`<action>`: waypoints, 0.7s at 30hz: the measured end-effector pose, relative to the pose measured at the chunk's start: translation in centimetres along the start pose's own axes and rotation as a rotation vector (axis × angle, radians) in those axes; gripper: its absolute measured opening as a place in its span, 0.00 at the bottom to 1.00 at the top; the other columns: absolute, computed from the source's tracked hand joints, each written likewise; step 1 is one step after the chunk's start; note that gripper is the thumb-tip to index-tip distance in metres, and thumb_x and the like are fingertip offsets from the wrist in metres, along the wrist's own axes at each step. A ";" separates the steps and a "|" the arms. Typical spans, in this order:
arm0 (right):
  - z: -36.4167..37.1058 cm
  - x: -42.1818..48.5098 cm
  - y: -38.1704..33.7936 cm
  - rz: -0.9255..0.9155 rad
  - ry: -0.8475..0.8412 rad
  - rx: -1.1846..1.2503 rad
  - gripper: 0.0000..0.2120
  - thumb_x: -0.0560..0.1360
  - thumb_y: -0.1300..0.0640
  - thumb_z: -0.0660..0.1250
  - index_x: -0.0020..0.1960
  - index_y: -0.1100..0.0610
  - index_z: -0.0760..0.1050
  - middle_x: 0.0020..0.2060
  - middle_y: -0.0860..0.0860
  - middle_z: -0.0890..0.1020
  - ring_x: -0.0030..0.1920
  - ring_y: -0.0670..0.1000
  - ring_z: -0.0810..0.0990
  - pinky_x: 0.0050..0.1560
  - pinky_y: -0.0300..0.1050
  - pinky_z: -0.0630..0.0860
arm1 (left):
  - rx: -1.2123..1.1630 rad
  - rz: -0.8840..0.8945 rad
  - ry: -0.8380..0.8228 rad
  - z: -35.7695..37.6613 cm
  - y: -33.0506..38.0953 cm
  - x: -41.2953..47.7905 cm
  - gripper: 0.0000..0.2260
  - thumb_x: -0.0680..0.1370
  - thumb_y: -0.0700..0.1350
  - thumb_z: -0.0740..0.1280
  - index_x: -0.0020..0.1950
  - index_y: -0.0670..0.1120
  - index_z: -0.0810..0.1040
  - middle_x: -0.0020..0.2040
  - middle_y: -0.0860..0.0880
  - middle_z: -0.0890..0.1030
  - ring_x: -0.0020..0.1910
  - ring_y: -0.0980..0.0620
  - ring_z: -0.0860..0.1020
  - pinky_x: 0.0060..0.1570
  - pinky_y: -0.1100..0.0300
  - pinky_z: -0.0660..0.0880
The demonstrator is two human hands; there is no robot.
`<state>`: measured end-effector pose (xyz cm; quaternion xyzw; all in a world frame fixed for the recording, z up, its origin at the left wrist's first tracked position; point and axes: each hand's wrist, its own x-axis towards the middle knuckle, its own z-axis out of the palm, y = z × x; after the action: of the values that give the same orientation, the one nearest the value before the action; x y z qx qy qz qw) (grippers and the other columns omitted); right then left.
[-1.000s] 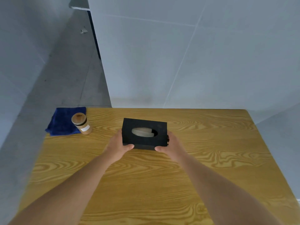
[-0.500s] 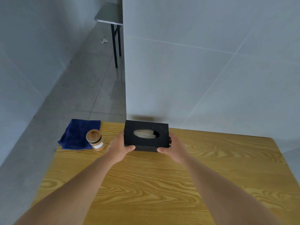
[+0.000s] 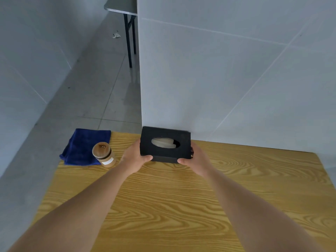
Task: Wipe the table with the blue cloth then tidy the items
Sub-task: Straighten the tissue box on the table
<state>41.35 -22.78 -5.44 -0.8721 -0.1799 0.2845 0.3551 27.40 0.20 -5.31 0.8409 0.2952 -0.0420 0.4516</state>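
A black tissue box with pale tissue showing in its oval slot sits at the far edge of the wooden table, close against the wall. My left hand grips its left end and my right hand grips its right end. A folded blue cloth lies on the table's far left corner. A small jar with a wooden lid stands upright at the cloth's right edge, a short way left of my left hand.
A grey tiled wall rises right behind the table's far edge. To the left the table ends and grey floor drops away. A dark-legged metal table stands farther back on the floor.
Both hands have pushed the tissue box away from me, from the table's middle back to the far edge by the wall. The head camera tilted up. The cloth and jar stayed put.
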 end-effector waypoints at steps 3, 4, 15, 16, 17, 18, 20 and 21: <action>0.1 0.1 0.0 0.002 0.002 0.008 0.35 0.72 0.53 0.81 0.74 0.48 0.71 0.61 0.43 0.82 0.62 0.49 0.81 0.64 0.50 0.78 | 0.024 0.002 0.011 0.1 -0.1 0.0 0.31 0.76 0.48 0.77 0.77 0.48 0.68 0.70 0.48 0.78 0.70 0.44 0.76 0.64 0.48 0.76; 0.1 0.1 0.0 -0.001 0.006 0.012 0.34 0.72 0.53 0.81 0.74 0.48 0.71 0.61 0.43 0.82 0.62 0.49 0.81 0.62 0.48 0.77 | 0.029 0.002 0.019 0.1 -0.2 0.0 0.32 0.77 0.48 0.77 0.77 0.48 0.68 0.70 0.48 0.78 0.70 0.43 0.76 0.65 0.48 0.75; 0.6 -0.3 -0.1 0.020 0.055 -0.011 0.34 0.73 0.51 0.80 0.75 0.49 0.71 0.63 0.45 0.83 0.63 0.50 0.81 0.66 0.54 0.78 | -0.007 -0.012 0.024 0.1 -0.3 0.1 0.30 0.77 0.46 0.76 0.77 0.47 0.69 0.70 0.47 0.79 0.70 0.43 0.76 0.67 0.44 0.77; 0.6 -0.3 -0.1 0.015 0.068 -0.018 0.33 0.73 0.51 0.80 0.75 0.49 0.72 0.63 0.45 0.83 0.62 0.50 0.81 0.65 0.53 0.79 | -0.015 -0.013 0.024 0.2 -0.2 0.0 0.30 0.77 0.46 0.76 0.77 0.47 0.69 0.70 0.47 0.79 0.70 0.43 0.76 0.67 0.44 0.77; 0.7 -0.5 -0.2 0.023 0.077 -0.024 0.32 0.73 0.51 0.80 0.74 0.49 0.73 0.62 0.45 0.83 0.62 0.50 0.82 0.64 0.52 0.79 | -0.023 -0.011 0.024 0.2 -0.2 0.0 0.29 0.77 0.45 0.76 0.76 0.47 0.69 0.69 0.47 0.79 0.69 0.43 0.76 0.66 0.44 0.77; 0.8 -0.6 -0.2 0.024 0.090 -0.029 0.30 0.74 0.51 0.79 0.73 0.49 0.73 0.62 0.46 0.84 0.61 0.50 0.82 0.62 0.52 0.80 | -0.025 -0.007 0.026 0.3 -0.2 -0.1 0.29 0.78 0.45 0.76 0.76 0.46 0.70 0.69 0.47 0.79 0.69 0.43 0.76 0.66 0.44 0.77; 1.0 -0.9 -0.5 0.050 0.098 -0.060 0.26 0.77 0.52 0.76 0.72 0.50 0.73 0.62 0.47 0.83 0.60 0.51 0.83 0.60 0.52 0.81 | -0.022 -0.002 0.039 0.1 0.0 -0.4 0.27 0.78 0.45 0.75 0.75 0.47 0.70 0.68 0.47 0.79 0.68 0.43 0.77 0.66 0.45 0.77; 1.0 -1.4 -0.9 0.067 0.102 -0.108 0.23 0.79 0.52 0.74 0.72 0.50 0.73 0.61 0.47 0.83 0.59 0.51 0.83 0.59 0.52 0.81 | -0.013 -0.002 0.045 -0.1 0.3 -0.7 0.26 0.79 0.45 0.74 0.75 0.47 0.70 0.68 0.47 0.79 0.68 0.43 0.77 0.66 0.46 0.77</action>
<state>39.58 -22.42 -4.87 -0.9089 -0.1473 0.2416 0.3065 26.96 -0.18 -4.86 0.8384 0.3065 -0.0219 0.4502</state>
